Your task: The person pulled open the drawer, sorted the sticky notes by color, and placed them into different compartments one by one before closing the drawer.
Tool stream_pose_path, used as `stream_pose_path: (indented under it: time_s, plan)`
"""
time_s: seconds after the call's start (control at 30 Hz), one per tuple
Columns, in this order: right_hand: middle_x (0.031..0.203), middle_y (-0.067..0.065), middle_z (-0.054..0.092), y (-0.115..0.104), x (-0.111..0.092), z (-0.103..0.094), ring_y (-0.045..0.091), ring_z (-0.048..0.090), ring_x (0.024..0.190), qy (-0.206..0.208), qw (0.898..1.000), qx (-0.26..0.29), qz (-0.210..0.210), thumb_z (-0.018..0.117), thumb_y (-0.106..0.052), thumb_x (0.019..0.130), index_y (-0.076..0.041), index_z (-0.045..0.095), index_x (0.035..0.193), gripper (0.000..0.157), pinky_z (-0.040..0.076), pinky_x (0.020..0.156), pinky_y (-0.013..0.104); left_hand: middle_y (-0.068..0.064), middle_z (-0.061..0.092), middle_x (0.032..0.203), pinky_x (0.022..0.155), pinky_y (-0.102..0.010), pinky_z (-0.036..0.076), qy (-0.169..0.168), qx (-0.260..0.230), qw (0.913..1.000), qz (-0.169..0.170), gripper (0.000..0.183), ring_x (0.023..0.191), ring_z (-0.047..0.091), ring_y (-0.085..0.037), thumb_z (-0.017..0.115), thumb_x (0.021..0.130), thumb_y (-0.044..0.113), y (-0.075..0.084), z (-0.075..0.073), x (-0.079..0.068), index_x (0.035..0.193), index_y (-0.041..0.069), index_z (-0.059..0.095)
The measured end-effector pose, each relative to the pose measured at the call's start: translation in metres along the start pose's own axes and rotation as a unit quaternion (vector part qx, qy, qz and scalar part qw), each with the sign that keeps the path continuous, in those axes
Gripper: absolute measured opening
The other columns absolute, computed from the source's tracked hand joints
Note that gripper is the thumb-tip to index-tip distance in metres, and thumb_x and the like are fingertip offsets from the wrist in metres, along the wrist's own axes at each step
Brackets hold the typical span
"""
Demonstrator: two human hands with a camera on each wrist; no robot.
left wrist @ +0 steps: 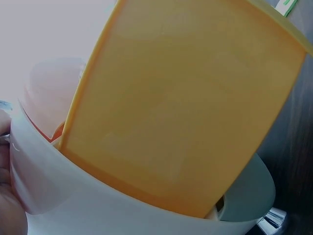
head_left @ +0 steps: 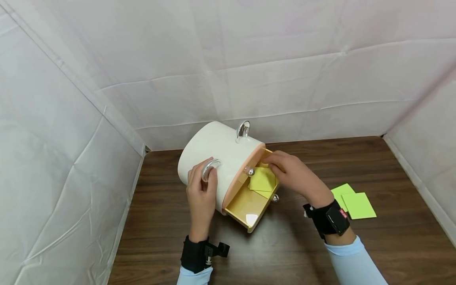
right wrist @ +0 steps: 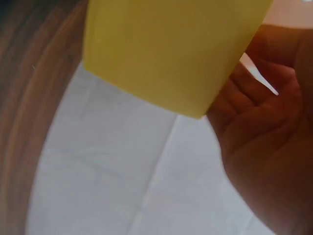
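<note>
A white rounded box (head_left: pixel 222 148) with a peach front lies on the dark table. My left hand (head_left: pixel 201 190) grips one silver loop (head_left: pixel 211 168) on its body. The yellow drawer (head_left: pixel 246 204) stands pulled out, showing a silver knob (head_left: pixel 276 198) on its front; its flat yellow panel fills the left wrist view. Yellow sticky notes (head_left: pixel 263 180) lie inside it. My right hand (head_left: pixel 293 174) reaches over the drawer's far end, fingers bent inside beside the notes. In the right wrist view a yellow panel (right wrist: pixel 166 54) hides the fingertips, so whether they pinch anything is unclear.
Green sticky notes (head_left: pixel 360 206) lie on the wooden table (head_left: pixel 384 158) beside my right wrist. A second silver loop (head_left: pixel 243 130) rises from the box's far side. Another silver knob (head_left: pixel 251 171) sits above the drawer. White cloth walls (head_left: pixel 285 87) enclose the table.
</note>
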State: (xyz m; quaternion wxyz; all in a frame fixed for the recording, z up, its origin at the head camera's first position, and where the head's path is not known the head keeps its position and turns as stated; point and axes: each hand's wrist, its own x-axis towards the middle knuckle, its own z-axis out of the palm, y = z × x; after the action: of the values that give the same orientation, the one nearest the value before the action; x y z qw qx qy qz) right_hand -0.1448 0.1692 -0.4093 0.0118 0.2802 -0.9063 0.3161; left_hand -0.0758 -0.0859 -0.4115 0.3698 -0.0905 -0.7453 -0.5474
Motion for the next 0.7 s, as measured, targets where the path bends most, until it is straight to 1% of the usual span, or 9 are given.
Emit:
stream_pose_path:
  time_s: [0.07,0.13,0.17,0.23,0.3,0.4,0.47,0.57,0.7]
  plan:
    - [0.120,-0.006,0.058,0.003,-0.007,0.000,0.012,0.055,0.101,0.032,0.999,0.038,0.004,0.054,-0.010,0.099,-0.018,0.065,0.121,0.026,0.047,0.081,0.031,0.000,0.061,0.117,0.079,-0.029,0.047,-0.002,0.001,1.0000,0.000,0.029,0.104,0.053,-0.020,0.059,0.095,0.004,-0.009,0.000,-0.002,0.122,0.011,0.065]
    - [0.121,-0.012,0.058,0.008,-0.016,0.001,0.009,0.055,0.107,0.069,0.995,0.074,0.019,0.054,-0.014,0.101,-0.026,0.065,0.121,0.026,0.047,0.083,0.030,0.001,0.060,0.118,0.080,-0.029,0.047,-0.003,0.003,1.0000,-0.001,0.029,0.106,0.053,-0.019,0.059,0.096,0.006,-0.013,0.000,-0.003,0.123,0.013,0.065]
    - [0.121,-0.014,0.057,0.010,-0.020,0.001,0.008,0.054,0.111,0.090,0.992,0.086,0.026,0.053,-0.016,0.101,-0.029,0.065,0.119,0.025,0.047,0.085,0.030,0.001,0.060,0.118,0.080,-0.029,0.047,-0.003,0.003,1.0000,0.000,0.029,0.106,0.053,-0.019,0.059,0.096,0.006,-0.013,-0.001,-0.003,0.123,0.013,0.065]
    - [0.122,-0.016,0.057,0.015,-0.027,0.003,0.006,0.053,0.114,0.133,0.986,0.100,0.028,0.052,-0.019,0.102,-0.032,0.066,0.117,0.024,0.046,0.088,0.028,0.000,0.061,0.118,0.081,-0.030,0.047,-0.003,0.002,1.0000,-0.001,0.029,0.106,0.053,-0.020,0.059,0.095,0.004,-0.008,-0.001,-0.002,0.123,0.010,0.065]
    - [0.123,-0.014,0.057,0.018,-0.032,0.005,0.007,0.053,0.115,0.178,0.977,0.111,0.033,0.051,-0.021,0.102,-0.030,0.067,0.115,0.023,0.045,0.089,0.027,-0.003,0.061,0.117,0.081,-0.030,0.047,-0.001,0.001,1.0000,-0.001,0.029,0.106,0.053,-0.022,0.059,0.094,-0.001,0.001,-0.002,0.000,0.121,0.005,0.065]
    - [0.122,-0.009,0.056,0.019,-0.039,0.008,0.010,0.053,0.113,0.240,0.962,0.120,0.041,0.054,-0.017,0.101,-0.021,0.067,0.116,0.021,0.043,0.091,0.027,-0.004,0.061,0.116,0.080,-0.029,0.046,0.000,-0.001,1.0000,-0.003,0.028,0.105,0.053,-0.022,0.059,0.093,-0.002,0.006,-0.002,0.001,0.120,0.003,0.064]
    - [0.120,-0.006,0.056,0.014,-0.045,0.009,0.012,0.054,0.109,0.267,0.952,0.132,0.067,0.056,-0.017,0.100,-0.017,0.066,0.118,0.021,0.043,0.089,0.027,-0.004,0.061,0.117,0.080,-0.029,0.046,-0.002,-0.002,1.0000,-0.006,0.028,0.105,0.053,-0.022,0.059,0.093,-0.002,0.007,-0.003,0.001,0.120,0.003,0.064]
    - [0.112,-0.001,0.059,0.005,-0.056,0.013,0.017,0.056,0.097,0.269,0.943,0.164,0.105,0.059,-0.019,0.098,-0.011,0.063,0.118,0.022,0.044,0.080,0.027,-0.004,0.060,0.117,0.081,-0.029,0.047,-0.004,-0.003,0.9999,-0.009,0.028,0.105,0.053,-0.022,0.059,0.094,-0.001,0.007,-0.002,0.000,0.121,0.004,0.064]
    - [0.101,0.005,0.063,0.001,-0.071,0.028,0.021,0.056,0.085,0.225,0.945,0.204,0.122,0.060,-0.023,0.098,-0.010,0.061,0.114,0.020,0.045,0.067,0.027,-0.003,0.060,0.116,0.082,-0.030,0.047,-0.002,-0.005,1.0000,-0.007,0.028,0.105,0.053,-0.022,0.058,0.094,-0.001,0.007,-0.002,0.000,0.121,0.004,0.064]
